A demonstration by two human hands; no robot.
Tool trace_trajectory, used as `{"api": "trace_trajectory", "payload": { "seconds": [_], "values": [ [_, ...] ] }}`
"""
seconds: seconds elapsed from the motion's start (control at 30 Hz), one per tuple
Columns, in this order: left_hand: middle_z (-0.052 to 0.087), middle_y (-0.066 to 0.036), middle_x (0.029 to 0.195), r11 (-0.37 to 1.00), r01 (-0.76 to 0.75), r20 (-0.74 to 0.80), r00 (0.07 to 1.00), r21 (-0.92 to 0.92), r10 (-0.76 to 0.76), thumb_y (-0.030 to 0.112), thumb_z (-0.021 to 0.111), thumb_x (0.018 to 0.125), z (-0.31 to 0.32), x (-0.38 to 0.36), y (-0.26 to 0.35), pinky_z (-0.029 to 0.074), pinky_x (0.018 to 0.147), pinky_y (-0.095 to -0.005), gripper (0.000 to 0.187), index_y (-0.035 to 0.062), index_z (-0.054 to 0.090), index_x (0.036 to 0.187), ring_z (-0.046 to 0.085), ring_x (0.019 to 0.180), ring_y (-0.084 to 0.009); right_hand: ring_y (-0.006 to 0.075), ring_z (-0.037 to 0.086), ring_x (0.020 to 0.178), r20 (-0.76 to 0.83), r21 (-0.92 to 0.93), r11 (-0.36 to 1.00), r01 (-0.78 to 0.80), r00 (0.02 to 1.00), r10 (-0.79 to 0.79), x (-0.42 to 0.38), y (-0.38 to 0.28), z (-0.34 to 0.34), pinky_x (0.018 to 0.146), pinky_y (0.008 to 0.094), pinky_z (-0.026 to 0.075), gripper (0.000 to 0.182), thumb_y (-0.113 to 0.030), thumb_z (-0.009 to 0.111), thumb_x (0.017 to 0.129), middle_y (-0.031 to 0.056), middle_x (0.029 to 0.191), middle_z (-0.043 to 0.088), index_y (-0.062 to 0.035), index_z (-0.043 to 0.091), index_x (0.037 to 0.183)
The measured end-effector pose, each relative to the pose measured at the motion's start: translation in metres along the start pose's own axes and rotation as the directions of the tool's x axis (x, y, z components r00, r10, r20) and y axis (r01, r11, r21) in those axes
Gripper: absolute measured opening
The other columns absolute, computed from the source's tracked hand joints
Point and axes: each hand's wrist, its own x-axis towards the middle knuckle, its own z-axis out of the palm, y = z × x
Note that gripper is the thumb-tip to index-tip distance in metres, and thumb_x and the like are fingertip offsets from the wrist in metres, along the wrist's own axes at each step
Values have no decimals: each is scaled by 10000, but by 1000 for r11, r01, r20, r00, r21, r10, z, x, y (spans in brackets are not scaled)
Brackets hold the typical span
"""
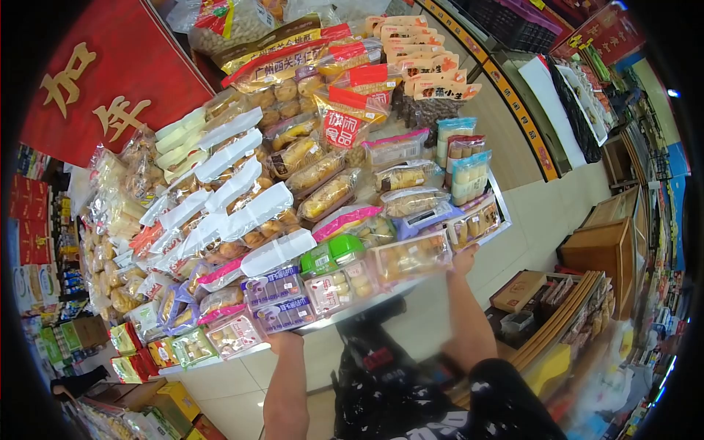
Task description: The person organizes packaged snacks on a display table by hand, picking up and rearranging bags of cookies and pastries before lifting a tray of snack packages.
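Observation:
My left hand [284, 342] is at the front edge of a crowded snack display [341, 314], just below the purple packs [284, 313]. Its fingers are hidden by the edge and the packs. My right hand [463, 259] reaches the display's front right corner, right at a long clear pack of round pastries [412, 258] and a smaller pack [474, 222]; its fingers are mostly covered. Between the hands sit a pink-and-clear pack [330, 293] and a green-topped pack [331, 253]. Behind them lie bagged rolls [328, 194] and white-topped bags [246, 213].
A red banner [110, 73] hangs at the left. Wooden shelving [605, 242] and a low crate of goods [528, 301] stand on the right. Tiled floor [539, 220] runs between them and the display. Cartons [176, 407] are at lower left.

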Motion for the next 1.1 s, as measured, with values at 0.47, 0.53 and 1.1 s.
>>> {"api": "trace_trajectory", "payload": {
  "seconds": [0.47, 0.53, 1.1],
  "values": [
    [587, -101, 1210, 999, -50, -35, 998, 3, 50, 429, 560, 965, -2, -8, -11, 588, 837, -396, 525, 48, 495, 1321, 634, 1042, -263, 485, 617, 1065, -455, 295, 955, -34, 874, 172, 14, 23, 28, 968, 504, 452, 930, -688, 211, 988, 324, 1081, 676, 106, 677, 1120],
    [609, -135, 1262, 992, -121, -89, 989, -15, 119, 531, 614, 914, 9, -33, 2, 612, 814, -415, 699, -31, 505, 1315, 664, 1019, -303, 482, 614, 1076, -438, 304, 952, -39, 881, 176, 15, 27, 29, 977, 502, 447, 928, -686, 211, 988, 322, 1090, 675, 105, 676, 1122],
    [606, -133, 1268, 999, -39, -41, 998, -28, 38, 523, 587, 926, 5, -11, 4, 601, 831, -410, 682, -24, 503, 1325, 656, 1035, -296, 416, 593, 1187, -110, -306, 948, 92, 985, -131, 13, 19, 11, 846, 421, 580, 617, -200, 591, 920, 289, 1366, 530, -30, 408, 1484]
  ]
}}
